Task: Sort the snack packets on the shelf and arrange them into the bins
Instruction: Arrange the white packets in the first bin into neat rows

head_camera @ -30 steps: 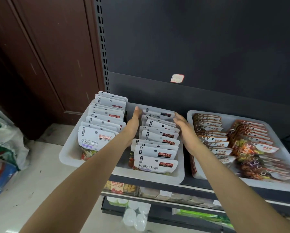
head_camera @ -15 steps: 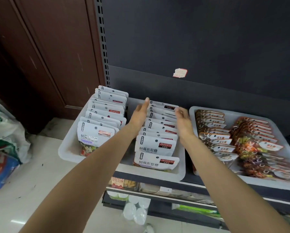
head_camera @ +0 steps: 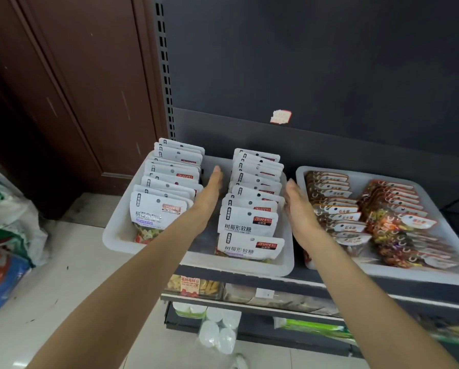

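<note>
while the white packets (head_camera: 249, 203) stand in two tidy rows in the left bin (head_camera: 116, 235) on the shelf, the left hand (head_camera: 209, 193) and right hand (head_camera: 297, 206) flank the right row, fingers straight, holding nothing. looks nearly done; the right bin (head_camera: 441, 272) is filled too.

Left hand (head_camera: 209, 193) and right hand (head_camera: 297, 206) extended, fingers straight.

Dark shelf back panel (head_camera: 316, 62), perforated upright (head_camera: 164, 75), brown wooden door (head_camera: 76, 83), pale glossy floor (head_camera: 63, 288).
</note>
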The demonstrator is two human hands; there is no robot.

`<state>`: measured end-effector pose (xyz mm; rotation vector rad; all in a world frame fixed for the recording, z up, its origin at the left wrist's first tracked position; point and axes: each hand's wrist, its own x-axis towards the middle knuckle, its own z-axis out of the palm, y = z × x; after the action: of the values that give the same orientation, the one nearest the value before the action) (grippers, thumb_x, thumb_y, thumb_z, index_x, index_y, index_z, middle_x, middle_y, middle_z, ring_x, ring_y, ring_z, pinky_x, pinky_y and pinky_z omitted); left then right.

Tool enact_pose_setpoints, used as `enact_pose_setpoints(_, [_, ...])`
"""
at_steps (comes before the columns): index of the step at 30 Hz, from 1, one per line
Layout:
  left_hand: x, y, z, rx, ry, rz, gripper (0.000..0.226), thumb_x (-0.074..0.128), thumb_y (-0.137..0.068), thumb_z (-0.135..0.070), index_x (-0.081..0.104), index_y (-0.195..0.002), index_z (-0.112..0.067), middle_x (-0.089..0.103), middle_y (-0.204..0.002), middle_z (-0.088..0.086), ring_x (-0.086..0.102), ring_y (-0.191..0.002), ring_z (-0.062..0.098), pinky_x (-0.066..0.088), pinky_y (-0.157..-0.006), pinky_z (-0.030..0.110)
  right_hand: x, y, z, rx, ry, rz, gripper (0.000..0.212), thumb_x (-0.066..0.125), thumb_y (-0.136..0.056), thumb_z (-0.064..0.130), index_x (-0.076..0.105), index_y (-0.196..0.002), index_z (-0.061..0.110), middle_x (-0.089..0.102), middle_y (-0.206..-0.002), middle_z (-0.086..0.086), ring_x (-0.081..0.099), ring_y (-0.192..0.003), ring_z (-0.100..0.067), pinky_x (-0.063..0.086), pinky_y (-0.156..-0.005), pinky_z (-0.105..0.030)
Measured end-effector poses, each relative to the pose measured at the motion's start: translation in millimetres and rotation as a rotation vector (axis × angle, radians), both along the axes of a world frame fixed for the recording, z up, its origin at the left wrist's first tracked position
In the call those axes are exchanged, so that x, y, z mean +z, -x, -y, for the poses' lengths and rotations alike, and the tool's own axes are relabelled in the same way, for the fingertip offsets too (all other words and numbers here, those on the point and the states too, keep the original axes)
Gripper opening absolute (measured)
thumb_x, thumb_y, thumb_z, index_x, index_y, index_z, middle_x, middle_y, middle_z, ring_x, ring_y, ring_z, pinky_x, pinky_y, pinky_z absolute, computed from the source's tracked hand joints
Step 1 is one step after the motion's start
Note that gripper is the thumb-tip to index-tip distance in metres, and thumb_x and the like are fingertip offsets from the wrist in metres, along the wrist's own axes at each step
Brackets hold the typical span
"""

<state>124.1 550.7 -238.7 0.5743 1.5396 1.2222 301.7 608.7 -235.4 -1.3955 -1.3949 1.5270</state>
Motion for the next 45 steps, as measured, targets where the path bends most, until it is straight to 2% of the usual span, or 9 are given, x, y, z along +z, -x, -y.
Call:
enact_pose_setpoints(8, [12.6,-27.3,58.1,-0.099,-0.154,0.252,0.060,0.013,-0.093,-0.066,0.028,-0.144,-0.040,0.045,-0.143,-0.011,0.046,-0.129,0.016,0.041,-0.094,0.038,3.9,-5.4,54.7,0.012,0.188,-0.235,0.048,0.020,-0.098,0.057,0.063,-0.094,0.036,0.072,-0.085,0.018,0.067,-0.080,0.000,0.051,-0.063,-0.021])
enact_pose_setpoints(11, [14.7,-39.1,74.2,-0.134,-0.214,0.166,0.038,0.022,-0.096,-0.056,0.046,-0.123,-0.045,0.063,-0.113,-0.019,0.064,-0.095,-0.002,0.053,-0.078,0.022,-0.1,1.5,68.1,-0.079,0.184,-0.270,0.047,0.025,-0.096,0.060,0.064,-0.099,0.033,0.072,-0.099,0.011,0.067,-0.087,-0.006,0.053,-0.074,-0.028])
enact_pose_setpoints(15, [9.6,-50.0,67.0,-0.064,-0.197,-0.076,0.057,0.043,-0.097,-0.044,0.017,-0.147,-0.037,0.040,-0.146,-0.005,0.046,-0.128,0.014,0.041,-0.101,0.033,-2.0,16.8,71.0,-0.124,0.119,-0.095,0.041,0.033,-0.098,0.051,0.054,-0.126,0.029,0.064,-0.117,0.000,0.062,-0.105,-0.020,0.049,-0.094,-0.042])
enact_pose_setpoints(25, [-2.9,-42.5,45.9,-0.058,-0.210,0.080,0.043,0.039,-0.098,-0.046,0.037,-0.140,-0.034,0.058,-0.131,0.000,0.061,-0.113,0.022,0.049,-0.096,0.048,0.9,17.8,60.2,-0.125,0.147,-0.258,0.030,0.042,-0.100,0.034,0.051,-0.128,0.033,0.068,-0.108,0.000,0.067,-0.088,-0.016,0.054,-0.069,-0.032])
enact_pose_setpoints(31, [-7.2,-45.6,58.8,-0.020,-0.294,-0.155,0.041,0.040,-0.099,-0.042,0.034,-0.138,-0.032,0.058,-0.119,-0.014,0.062,-0.104,0.003,0.054,-0.080,0.021,-11.0,6.0,73.3,-0.122,-0.125,-0.160,0.042,0.044,-0.099,0.033,0.035,-0.140,0.035,0.051,-0.133,0.006,0.055,-0.113,-0.011,0.050,-0.086,-0.027])
enact_pose_setpoints(34, [-4.2,-43.5,52.2,0.051,-0.191,-0.120,0.036,0.041,-0.099,-0.038,0.037,-0.133,-0.026,0.059,-0.120,0.001,0.062,-0.100,0.016,0.055,-0.086,0.036,-13.0,5.1,68.7,-0.168,-0.190,0.010,0.028,0.042,-0.097,0.039,0.048,-0.124,0.030,0.054,-0.123,0.000,0.057,-0.105,-0.013,0.051,-0.086,-0.032])
enact_pose_setpoints(38, [-2.9,-41.3,49.4,-0.014,-0.140,-0.106,0.035,0.035,-0.100,-0.042,0.037,-0.130,-0.024,0.058,-0.105,-0.006,0.058,-0.089,0.007,0.048,-0.069,0.024,-7.6,2.4,54.0,-0.081,-0.171,0.131,0.017,0.041,-0.099,0.033,0.046,-0.105,0.018,0.058,-0.098,0.001,0.059,-0.088,-0.013,0.049,-0.071,-0.026])
enact_pose_setpoints(43, [12.9,-28.5,26.9,0.076,-0.113,0.078,0.040,0.036,-0.096,-0.052,0.051,-0.120,-0.024,0.067,-0.103,0.001,0.065,-0.091,0.017,0.050,-0.068,0.030,8.6,4.4,31.8,-0.057,-0.127,0.076,0.026,0.039,-0.101,0.033,0.045,-0.121,0.018,0.055,-0.106,0.008,0.054,-0.098,-0.009,0.039,-0.066,-0.013])
enact_pose_setpoints(45, [21.9,-21.4,14.7,0.087,-0.112,0.142,0.036,0.034,-0.097,-0.052,0.057,-0.106,-0.026,0.067,-0.091,0.001,0.065,-0.082,0.016,0.049,-0.062,0.027,14.8,7.1,19.2,-0.032,-0.097,0.037,0.043,0.038,-0.101,0.035,0.034,-0.141,0.021,0.048,-0.126,0.008,0.046,-0.116,-0.009,0.037,-0.082,-0.008])
